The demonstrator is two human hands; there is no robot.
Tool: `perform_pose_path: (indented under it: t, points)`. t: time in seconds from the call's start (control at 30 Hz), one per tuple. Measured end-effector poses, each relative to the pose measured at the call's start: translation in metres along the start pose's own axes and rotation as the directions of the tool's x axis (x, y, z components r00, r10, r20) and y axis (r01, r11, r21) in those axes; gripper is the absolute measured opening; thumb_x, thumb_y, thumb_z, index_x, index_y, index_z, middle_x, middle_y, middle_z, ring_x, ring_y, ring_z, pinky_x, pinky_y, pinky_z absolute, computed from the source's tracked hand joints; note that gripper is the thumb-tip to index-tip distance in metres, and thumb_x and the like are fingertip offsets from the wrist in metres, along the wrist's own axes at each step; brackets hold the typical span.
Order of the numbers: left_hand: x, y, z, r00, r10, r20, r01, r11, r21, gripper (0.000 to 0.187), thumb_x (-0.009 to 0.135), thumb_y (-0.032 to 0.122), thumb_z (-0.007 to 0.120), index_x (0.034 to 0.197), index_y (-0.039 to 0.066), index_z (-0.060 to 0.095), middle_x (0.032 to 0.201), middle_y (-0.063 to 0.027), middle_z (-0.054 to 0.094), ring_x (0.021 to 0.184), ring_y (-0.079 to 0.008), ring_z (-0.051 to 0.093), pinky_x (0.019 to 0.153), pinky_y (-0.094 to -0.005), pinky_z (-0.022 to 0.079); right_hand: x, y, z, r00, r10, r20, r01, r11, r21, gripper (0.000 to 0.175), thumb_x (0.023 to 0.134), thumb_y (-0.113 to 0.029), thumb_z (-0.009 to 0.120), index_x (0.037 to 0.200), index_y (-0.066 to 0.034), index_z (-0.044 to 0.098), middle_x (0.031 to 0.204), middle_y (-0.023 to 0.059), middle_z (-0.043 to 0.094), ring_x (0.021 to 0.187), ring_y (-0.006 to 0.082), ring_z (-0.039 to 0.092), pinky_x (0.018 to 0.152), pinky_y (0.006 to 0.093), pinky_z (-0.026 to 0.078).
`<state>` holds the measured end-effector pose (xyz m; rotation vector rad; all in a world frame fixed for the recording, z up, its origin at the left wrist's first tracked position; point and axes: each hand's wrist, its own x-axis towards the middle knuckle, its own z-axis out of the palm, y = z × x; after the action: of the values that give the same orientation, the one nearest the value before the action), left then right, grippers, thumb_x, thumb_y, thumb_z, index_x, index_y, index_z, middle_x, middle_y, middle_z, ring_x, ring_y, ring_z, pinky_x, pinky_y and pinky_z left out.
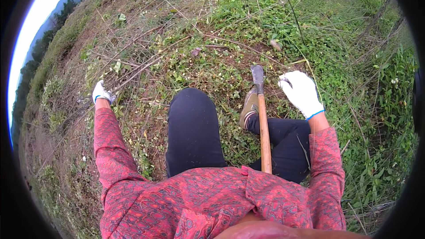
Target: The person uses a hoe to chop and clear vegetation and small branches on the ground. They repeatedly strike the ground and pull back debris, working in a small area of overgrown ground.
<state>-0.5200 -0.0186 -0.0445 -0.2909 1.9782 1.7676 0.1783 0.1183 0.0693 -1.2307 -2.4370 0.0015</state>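
My left hand (103, 92), in a white glove with a blue cuff, is at the far left among dry stems (142, 68) and cut brush; its fingers are partly hidden, so its hold is unclear. To the right, my right hand (300, 93) wears a matching glove, its fingers curled above the ground; whether anything thin is between them cannot be told. Between the hands a tool with a wooden handle (264, 132) and a dark metal blade (257, 74) leans across my lower leg, with neither hand on it. A thin green stalk (312, 73) passes just behind the right glove.
My bent knee (196, 129) in dark trousers is at the centre, and my shoe (249, 108) stands beside the tool. Low green plants (332, 53) cover the slope at the right. Long dry twigs (232, 41) lie across the ground ahead. A small pale clump (275, 44) shows beyond the blade.
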Motion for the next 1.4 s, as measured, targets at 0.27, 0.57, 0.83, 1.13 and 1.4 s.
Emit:
perform_pose_path:
  t: [0.27,0.57,0.83,1.13,1.4]
  points:
    - [-0.212,-0.013,0.124,0.350,0.263,0.899,-0.837,0.518,0.174,0.042,0.092,0.032,0.065,0.122,0.003,0.062,0.103,-0.0071,0.069,0.082,-0.0166,0.065,0.075,-0.0311,0.053,-0.016,-0.045,-0.013,0.946,0.096,-0.310,-0.007,0.961,0.276,0.018,0.085,-0.012,0.072,0.102,-0.0074,0.072,0.093,0.0099,0.069,0.084,0.0242,0.068,0.076,0.0345,0.054]
    - [-0.412,-0.029,0.199,-0.182,0.241,0.953,-0.961,0.164,-0.224,0.034,0.093,0.012,0.060,0.127,0.013,0.065,0.100,-0.0016,0.070,0.068,-0.0060,0.059,0.061,-0.0244,0.051,-0.052,-0.057,0.012,0.996,-0.062,-0.059,0.079,0.936,0.343,0.027,0.089,-0.035,0.061,0.096,-0.0117,0.073,0.088,0.0102,0.069,0.086,0.0314,0.067,0.078,0.0439,0.053]
    - [-0.410,-0.088,0.219,-0.567,0.140,0.812,-0.824,-0.107,-0.557,0.038,0.089,-0.004,0.048,0.120,0.011,0.065,0.120,-0.0116,0.067,0.110,-0.0306,0.066,0.095,-0.0374,0.052,-0.104,-0.037,-0.056,0.754,0.411,-0.513,-0.232,0.896,0.378,0.029,0.083,-0.011,0.073,0.111,-0.0071,0.071,0.103,0.0109,0.070,0.093,0.0251,0.069,0.084,0.0343,0.055]
    - [-0.410,-0.090,0.225,-0.353,0.063,0.933,-0.897,0.262,-0.357,0.039,0.089,-0.006,0.049,0.124,0.006,0.063,0.104,-0.0087,0.070,0.080,-0.0169,0.066,0.074,-0.0300,0.054,-0.126,-0.036,-0.035,0.963,0.251,-0.095,-0.216,0.934,0.284,0.028,0.084,-0.035,0.065,0.096,-0.0107,0.070,0.089,0.0106,0.065,0.084,0.0335,0.063,0.075,0.0450,0.049]
    - [-0.438,-0.079,0.228,-0.147,-0.140,0.979,-0.292,0.952,0.092,0.051,0.099,0.039,0.057,0.136,0.004,0.051,0.118,-0.0097,0.063,0.103,-0.0211,0.063,0.085,-0.0339,0.052,-0.080,-0.029,0.025,0.938,0.129,0.320,-0.164,0.983,0.082,0.030,0.085,-0.039,0.061,0.093,-0.0109,0.070,0.081,0.0141,0.065,0.073,0.0337,0.066,0.069,0.0467,0.052]
